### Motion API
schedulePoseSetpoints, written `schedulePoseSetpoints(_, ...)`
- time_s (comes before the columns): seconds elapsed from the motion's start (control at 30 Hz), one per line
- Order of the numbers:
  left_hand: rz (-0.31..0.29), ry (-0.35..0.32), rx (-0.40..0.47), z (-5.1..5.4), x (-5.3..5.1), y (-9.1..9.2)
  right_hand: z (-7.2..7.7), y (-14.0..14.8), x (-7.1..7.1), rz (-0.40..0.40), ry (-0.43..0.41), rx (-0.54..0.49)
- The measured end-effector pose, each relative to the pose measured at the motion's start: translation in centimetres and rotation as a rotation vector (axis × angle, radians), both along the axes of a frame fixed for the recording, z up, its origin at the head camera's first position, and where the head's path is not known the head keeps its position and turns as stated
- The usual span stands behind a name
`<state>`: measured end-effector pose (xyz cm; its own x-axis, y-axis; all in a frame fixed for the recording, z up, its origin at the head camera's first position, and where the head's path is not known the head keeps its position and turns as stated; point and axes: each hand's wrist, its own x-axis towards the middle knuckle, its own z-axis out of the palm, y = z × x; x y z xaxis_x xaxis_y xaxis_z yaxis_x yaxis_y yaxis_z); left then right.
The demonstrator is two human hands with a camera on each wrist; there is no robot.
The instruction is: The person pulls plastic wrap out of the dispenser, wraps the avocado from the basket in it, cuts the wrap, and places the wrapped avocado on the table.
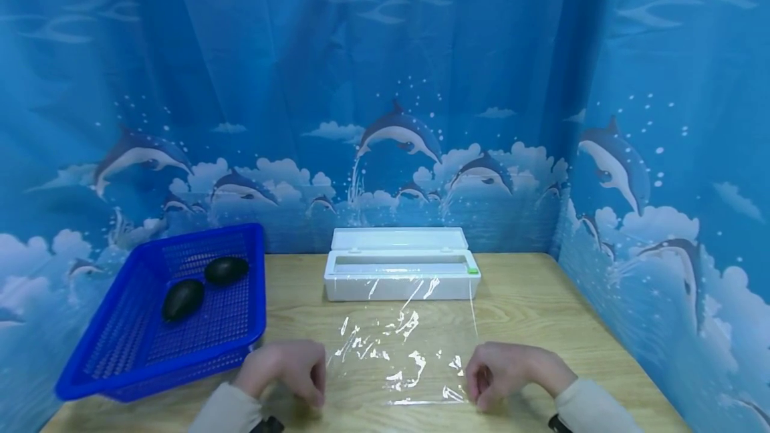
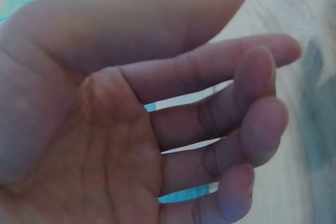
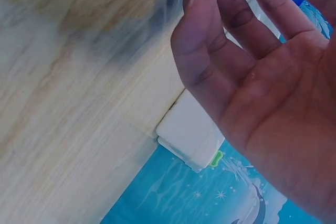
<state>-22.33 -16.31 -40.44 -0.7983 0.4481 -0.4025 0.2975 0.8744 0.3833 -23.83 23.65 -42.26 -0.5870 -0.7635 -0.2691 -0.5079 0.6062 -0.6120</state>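
Note:
A sheet of clear plastic wrap (image 1: 415, 353) stretches toward me over the table from a white wrap dispenser box (image 1: 400, 290), its lid raised. At the sheet's near left corner, my left hand (image 1: 295, 369) pinches the wrap between thumb and forefinger. My right hand (image 1: 505, 373) pinches the near right corner the same way, thumb and forefinger forming a ring. In the left wrist view the left hand's (image 2: 136, 114) other fingers are loosely bent. The right wrist view shows the right hand's (image 3: 262, 77) palm, its thumb and forefinger tips cut off by the frame, with the dispenser box (image 3: 189, 129) beyond.
On the left stands a blue plastic basket (image 1: 260, 286) holding two dark avocados (image 1: 183, 299), close to my left forearm. A green slider (image 1: 472, 270) sits at the box's right end. Behind and right of the wooden table (image 1: 529, 306) hangs a dolphin-print curtain (image 1: 481, 85).

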Motion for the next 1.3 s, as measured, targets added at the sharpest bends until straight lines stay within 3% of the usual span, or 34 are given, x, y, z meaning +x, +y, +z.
schedulePoseSetpoints(0.13,-0.021,-0.038,0.052,0.8,-0.2,-0.6,0.3,0.1,0.0,-0.022,-0.014,0.011)
schedulePoseSetpoints(0.27,-0.054,-0.004,0.116,1.6,-0.6,-1.5,0.7,0.3,-0.3,-0.021,0.003,0.005)
schedulePoseSetpoints(0.37,-0.032,0.044,0.166,2.2,-0.9,-2.1,1.2,0.6,-0.8,0.027,0.052,-0.014)
schedulePoseSetpoints(0.53,0.074,0.081,0.216,3.8,-1.8,-2.9,2.6,1.1,-2.1,0.042,0.146,-0.042)
schedulePoseSetpoints(0.73,0.111,0.192,0.233,5.7,-3.2,-5.0,4.5,1.8,-3.9,-0.086,0.248,-0.061)
schedulePoseSetpoints(1.0,0.115,0.317,0.181,8.2,-4.4,-8.3,6.2,2.3,-6.2,-0.322,0.282,-0.094)
schedulePoseSetpoints(1.3,0.100,0.333,0.188,9.1,-5.4,-11.7,5.6,2.9,-9.0,-0.516,0.237,-0.206)
